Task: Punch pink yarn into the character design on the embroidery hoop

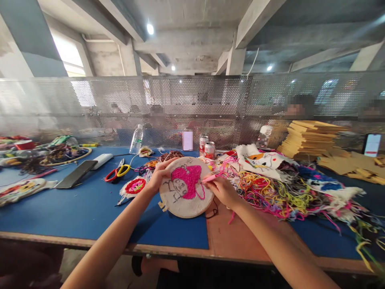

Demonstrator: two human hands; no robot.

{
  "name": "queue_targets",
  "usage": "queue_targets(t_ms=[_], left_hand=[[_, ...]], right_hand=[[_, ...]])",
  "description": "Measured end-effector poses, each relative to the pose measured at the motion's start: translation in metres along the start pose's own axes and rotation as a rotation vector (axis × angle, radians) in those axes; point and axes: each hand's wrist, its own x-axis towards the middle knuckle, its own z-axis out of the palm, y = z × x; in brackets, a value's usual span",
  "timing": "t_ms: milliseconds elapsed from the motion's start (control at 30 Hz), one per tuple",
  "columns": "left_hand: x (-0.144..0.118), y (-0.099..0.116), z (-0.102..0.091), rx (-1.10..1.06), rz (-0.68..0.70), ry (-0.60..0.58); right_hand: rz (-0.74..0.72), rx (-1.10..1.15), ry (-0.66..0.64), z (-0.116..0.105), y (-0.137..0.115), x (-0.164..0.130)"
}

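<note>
Centre of frame: the left hand (158,175) is clamped on the upper left rim of the embroidery hoop (185,187), tilting it up off the blue worktop (90,204), with the lower edge resting near the worktop's brown patch. The right hand (221,191) is closed around a pink punch needle (209,178), whose tip meets the cloth at the right edge of the pink stitched area (187,180). The outlined figure to the left of that area is unfilled.

Risks, as judged from this position:

1. The hoop is held on one side only. Pressure from the needle on the opposite side could pivot or slide it, and stitches would then land outside the drawn line.

2. The tangled yarn pile (270,194) lies touching or just beside the right wrist. A loose strand could catch the needle or the working thread and pull loops out of the finished patch.

3. The left fingers curl over the rim; whether any lie behind the cloth cannot be told. If so, a deep push could prick them.

4. Two drink cans (207,146) stand just beyond the hoop, and a plastic bottle (136,139) stands further left. A dragged strand or a knock could tip them onto the fabric.

5. Scissors (117,171) lie with blades toward the left forearm, near enough to be brushed. A phone (76,174) lies well apart at left.
</note>
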Motion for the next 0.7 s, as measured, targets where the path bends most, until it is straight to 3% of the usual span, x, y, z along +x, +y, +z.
queue_targets(t_ms=[133,200,367,700], left_hand=[[-0.0009,0.0017,0.0007,-0.002,0.002,-0.001],[-0.0009,0.001,0.0004,0.024,-0.006,0.02],[0.0011,-0.0048,-0.0022,0.078,-0.013,0.032],[0.0005,-0.0034,-0.0005,0.059,-0.017,0.038]], right_hand=[[-0.012,-0.152,-0.089,0.0025,-0.0028,0.0024],[-0.006,-0.166,-0.058,0.0046,-0.0035,0.002],[0.057,-0.03,0.072,0.0064,-0.0015,-0.002],[0.121,0.11,0.059,0.0048,0.0004,-0.003]])
